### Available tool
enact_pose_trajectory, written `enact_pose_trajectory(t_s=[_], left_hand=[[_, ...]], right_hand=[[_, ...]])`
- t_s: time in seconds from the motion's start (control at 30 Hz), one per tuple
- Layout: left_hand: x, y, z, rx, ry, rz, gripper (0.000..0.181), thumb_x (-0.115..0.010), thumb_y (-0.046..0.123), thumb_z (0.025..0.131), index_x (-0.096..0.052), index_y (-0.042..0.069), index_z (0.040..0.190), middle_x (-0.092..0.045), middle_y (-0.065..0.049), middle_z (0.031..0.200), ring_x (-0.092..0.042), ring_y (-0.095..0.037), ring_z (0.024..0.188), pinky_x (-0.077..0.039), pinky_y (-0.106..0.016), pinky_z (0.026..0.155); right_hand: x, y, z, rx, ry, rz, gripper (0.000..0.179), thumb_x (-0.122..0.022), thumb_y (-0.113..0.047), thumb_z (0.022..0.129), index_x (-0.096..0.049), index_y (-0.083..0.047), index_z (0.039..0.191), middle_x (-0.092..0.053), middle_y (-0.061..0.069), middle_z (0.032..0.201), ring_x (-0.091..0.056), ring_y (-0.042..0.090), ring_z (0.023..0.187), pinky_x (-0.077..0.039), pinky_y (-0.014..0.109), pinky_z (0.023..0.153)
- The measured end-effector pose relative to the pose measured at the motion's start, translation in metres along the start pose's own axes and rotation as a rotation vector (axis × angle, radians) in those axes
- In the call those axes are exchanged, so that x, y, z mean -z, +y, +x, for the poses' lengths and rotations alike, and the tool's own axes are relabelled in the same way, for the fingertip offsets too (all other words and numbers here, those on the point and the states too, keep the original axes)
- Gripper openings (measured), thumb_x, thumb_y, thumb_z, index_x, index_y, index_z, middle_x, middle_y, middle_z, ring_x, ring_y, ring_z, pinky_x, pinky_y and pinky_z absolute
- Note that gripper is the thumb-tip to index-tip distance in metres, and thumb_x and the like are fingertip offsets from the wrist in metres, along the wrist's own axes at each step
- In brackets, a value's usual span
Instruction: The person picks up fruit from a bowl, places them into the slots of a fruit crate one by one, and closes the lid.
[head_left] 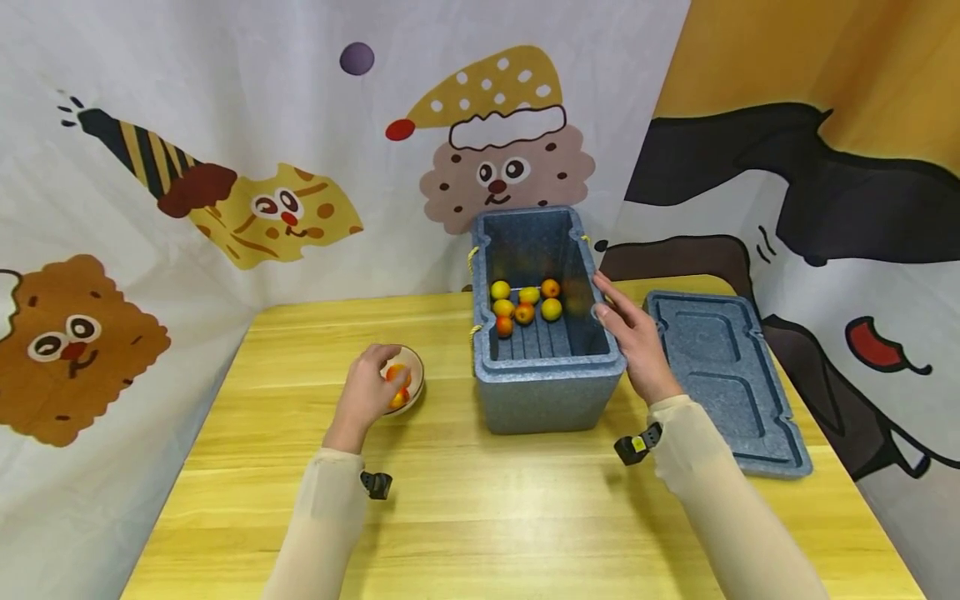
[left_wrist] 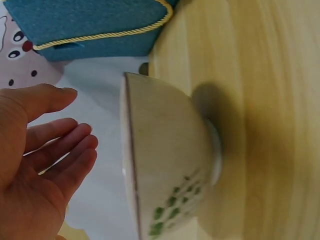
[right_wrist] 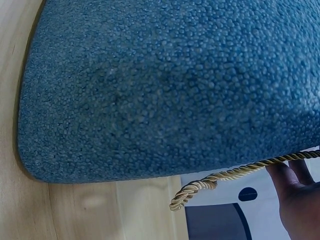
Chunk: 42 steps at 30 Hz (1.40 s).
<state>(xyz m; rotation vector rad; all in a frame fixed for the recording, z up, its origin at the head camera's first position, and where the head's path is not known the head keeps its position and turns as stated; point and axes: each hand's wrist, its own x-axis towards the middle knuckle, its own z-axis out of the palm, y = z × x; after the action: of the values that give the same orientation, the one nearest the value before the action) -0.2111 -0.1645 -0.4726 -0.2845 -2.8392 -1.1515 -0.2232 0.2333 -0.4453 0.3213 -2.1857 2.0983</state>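
Note:
My left hand [head_left: 367, 387] hovers over a small bowl [head_left: 417, 393], its fingers apart and loosely bent. Orange-red small fruits [head_left: 400, 398] lie in that bowl, partly covered by the hand. From the side, the left wrist view shows the bowl [left_wrist: 165, 145] with green marks on its wall, and the left hand [left_wrist: 50, 150] above its rim holding nothing. At the right side of the grey-blue foam box [head_left: 551, 396], my right hand [head_left: 637, 346] touches the rim with fairly straight fingers. Several small yellow and orange fruits [head_left: 525, 313] lie on the box floor.
The box's lid [head_left: 720, 375] lies flat on the wooden table [head_left: 480, 517], right of the box. Yellow rope [right_wrist: 240, 172] runs along the box side. A curtain with cartoon prints [head_left: 300, 83] hangs behind the table.

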Motion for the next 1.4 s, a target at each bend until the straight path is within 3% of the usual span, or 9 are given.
enact_pose_trajectory(t_s=[0.5,0.73,1.03,1.2,1.4], left_hand=[[-0.011,-0.028,0.002,0.062,-0.03,0.143,0.048,-0.075,0.008,0.086,-0.058,-0.014,0.125,-0.056,-0.029,0.126,-0.048,-0.044,0.121,-0.036,-0.052,0.106],[-0.016,-0.035,0.005,0.094,-0.063,0.128,0.05,-0.074,0.008,0.087,-0.056,-0.013,0.128,-0.052,-0.028,0.13,-0.046,-0.043,0.123,-0.038,-0.051,0.105],[-0.018,-0.033,0.008,0.02,-0.051,0.225,0.044,-0.076,0.005,0.084,-0.061,-0.013,0.121,-0.054,-0.028,0.128,-0.048,-0.045,0.121,-0.037,-0.051,0.106],[-0.023,-0.036,0.01,0.02,-0.077,0.283,0.04,-0.074,0.003,0.084,-0.062,-0.012,0.119,-0.055,-0.027,0.128,-0.05,-0.044,0.119,-0.039,-0.05,0.104],[-0.026,-0.036,0.011,0.022,-0.07,0.278,0.035,-0.073,0.004,0.084,-0.063,-0.01,0.114,-0.055,-0.025,0.125,-0.054,-0.042,0.11,-0.046,-0.05,0.095]], right_hand=[[-0.002,-0.002,0.0,-0.008,0.014,0.004,0.049,-0.053,-0.027,0.104,-0.043,-0.019,0.151,-0.031,-0.005,0.157,-0.025,0.016,0.143,-0.023,0.043,0.116],[-0.002,-0.003,-0.001,0.012,0.006,0.015,0.049,-0.052,-0.026,0.104,-0.042,-0.017,0.151,-0.03,-0.003,0.158,-0.024,0.018,0.144,-0.02,0.049,0.116],[-0.002,-0.002,-0.001,0.016,0.006,0.014,0.049,-0.052,-0.026,0.104,-0.042,-0.017,0.151,-0.03,-0.002,0.158,-0.024,0.019,0.144,-0.02,0.049,0.116],[-0.002,-0.001,-0.001,0.005,0.007,0.009,0.049,-0.052,-0.025,0.104,-0.042,-0.017,0.151,-0.03,-0.004,0.158,-0.024,0.019,0.144,-0.022,0.046,0.115],[-0.002,-0.001,0.0,0.007,0.016,-0.013,0.048,-0.052,-0.026,0.104,-0.043,-0.019,0.151,-0.032,-0.005,0.157,-0.026,0.017,0.143,-0.023,0.045,0.115]])
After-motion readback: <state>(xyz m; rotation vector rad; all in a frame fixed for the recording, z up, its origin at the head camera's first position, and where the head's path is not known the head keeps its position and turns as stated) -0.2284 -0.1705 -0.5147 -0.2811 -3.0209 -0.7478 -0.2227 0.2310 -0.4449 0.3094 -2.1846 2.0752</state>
